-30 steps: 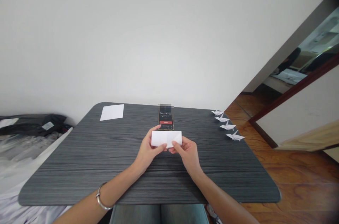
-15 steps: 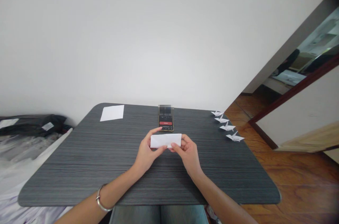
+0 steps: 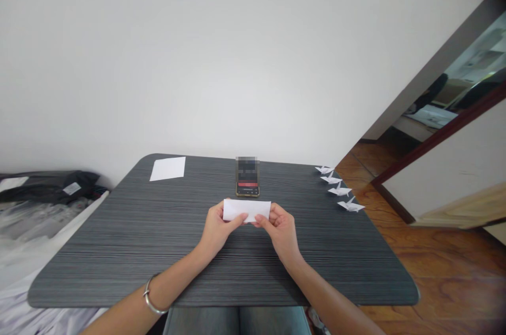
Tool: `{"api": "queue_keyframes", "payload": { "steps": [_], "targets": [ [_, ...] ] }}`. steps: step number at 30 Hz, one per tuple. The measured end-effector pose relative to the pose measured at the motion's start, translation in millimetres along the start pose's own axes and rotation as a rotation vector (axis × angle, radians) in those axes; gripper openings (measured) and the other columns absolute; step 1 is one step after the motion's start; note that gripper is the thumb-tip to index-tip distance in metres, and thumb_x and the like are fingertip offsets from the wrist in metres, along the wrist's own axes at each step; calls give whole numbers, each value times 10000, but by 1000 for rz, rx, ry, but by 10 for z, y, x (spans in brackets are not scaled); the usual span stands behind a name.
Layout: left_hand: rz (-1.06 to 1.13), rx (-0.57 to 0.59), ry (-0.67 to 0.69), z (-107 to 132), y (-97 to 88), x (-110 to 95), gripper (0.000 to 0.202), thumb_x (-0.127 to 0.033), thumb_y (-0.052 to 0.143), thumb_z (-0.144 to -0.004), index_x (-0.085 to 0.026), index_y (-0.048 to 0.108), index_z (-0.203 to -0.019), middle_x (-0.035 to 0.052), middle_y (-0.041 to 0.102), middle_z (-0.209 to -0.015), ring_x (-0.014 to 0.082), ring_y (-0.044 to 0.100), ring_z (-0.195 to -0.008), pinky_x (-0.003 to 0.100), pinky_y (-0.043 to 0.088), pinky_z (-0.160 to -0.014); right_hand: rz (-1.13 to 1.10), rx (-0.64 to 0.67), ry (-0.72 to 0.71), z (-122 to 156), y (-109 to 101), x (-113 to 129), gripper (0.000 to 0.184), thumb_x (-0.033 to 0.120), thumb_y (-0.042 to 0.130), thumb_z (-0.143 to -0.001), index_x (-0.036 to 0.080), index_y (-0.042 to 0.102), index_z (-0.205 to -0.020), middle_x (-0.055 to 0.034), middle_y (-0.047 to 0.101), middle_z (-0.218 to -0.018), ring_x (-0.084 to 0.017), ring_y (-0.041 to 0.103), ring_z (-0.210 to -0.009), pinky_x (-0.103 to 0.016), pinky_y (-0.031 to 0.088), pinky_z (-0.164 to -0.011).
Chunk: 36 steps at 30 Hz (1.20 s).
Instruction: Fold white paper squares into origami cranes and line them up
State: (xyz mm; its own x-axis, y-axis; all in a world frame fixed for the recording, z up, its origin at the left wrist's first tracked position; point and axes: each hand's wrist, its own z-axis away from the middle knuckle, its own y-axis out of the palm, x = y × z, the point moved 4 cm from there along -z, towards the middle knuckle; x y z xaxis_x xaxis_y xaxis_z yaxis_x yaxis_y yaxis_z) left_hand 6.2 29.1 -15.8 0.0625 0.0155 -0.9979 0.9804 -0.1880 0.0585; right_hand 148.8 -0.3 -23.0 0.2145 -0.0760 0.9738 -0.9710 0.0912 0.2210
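Observation:
Between my two hands a folded white sheet of paper (image 3: 247, 209) is held as a long flat strip, above the middle of the table. My left hand (image 3: 216, 228) pinches its left part, thumb on the near face and the other fingers behind it, mostly hidden. My right hand (image 3: 281, 227) grips the right part the same way, with its thumb near the middle of the lower edge. Just beyond the paper is a phone (image 3: 247, 179) with a lit screen, partly blurred out.
Several white folded paper cranes (image 3: 340, 191) stand in a row along the right side of the dark table (image 3: 166, 235). A flat stack of white paper (image 3: 168, 169) lies at the back left. A wall rises behind; bagged items (image 3: 47, 187) lie left of the table.
My left forefinger, stretched toward the phone before, is now drawn in behind the paper. The phone's screen has changed. The cranes and the paper stack have not moved.

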Motion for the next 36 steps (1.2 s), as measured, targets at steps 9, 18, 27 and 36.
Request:
{"api": "queue_keyframes", "payload": {
  "steps": [9, 18, 27, 36],
  "targets": [
    [-71, 19, 38, -2, -10, 3, 185, -233, 684, -615, -119, 565, -698, -6, 615, -653, 118, 555, -577, 209, 456, -557, -26, 74, 26, -9, 99, -14, 284, 137, 681, -617, 169, 540, -861, 18, 639, -730, -128, 585, -619, -233, 496, -578],
    [-71, 28, 14, -16, -9, 39, 188, -237, 673, -628, -123, 544, -704, -14, 586, -633, 107, 528, -561, 199, 437, -536, -4, 37, 54, -15, 86, -27, 309, 163, 686, -602, 178, 525, -866, 21, 644, -713, -134, 599, -562, -251, 517, -544],
    [-77, -20, 14, -14, -40, 49, 206, -266, 675, -634, -118, 565, -725, 0, 608, -666, 114, 553, -575, 207, 474, -538, 33, 36, 95, -32, -16, -80, 303, 373, 641, -701, 133, 655, -885, -65, 710, -767, -183, 668, -629, -277, 550, -571],
    [31, -15, -54, -22, -10, 39, 237, -270, 698, -614, -110, 591, -751, 18, 660, -687, 122, 587, -554, 227, 504, -546, 86, 20, 40, -8, -35, -54, 341, 414, 622, -713, 134, 656, -906, -78, 713, -826, -229, 680, -661, -348, 573, -593]
  ]
}}
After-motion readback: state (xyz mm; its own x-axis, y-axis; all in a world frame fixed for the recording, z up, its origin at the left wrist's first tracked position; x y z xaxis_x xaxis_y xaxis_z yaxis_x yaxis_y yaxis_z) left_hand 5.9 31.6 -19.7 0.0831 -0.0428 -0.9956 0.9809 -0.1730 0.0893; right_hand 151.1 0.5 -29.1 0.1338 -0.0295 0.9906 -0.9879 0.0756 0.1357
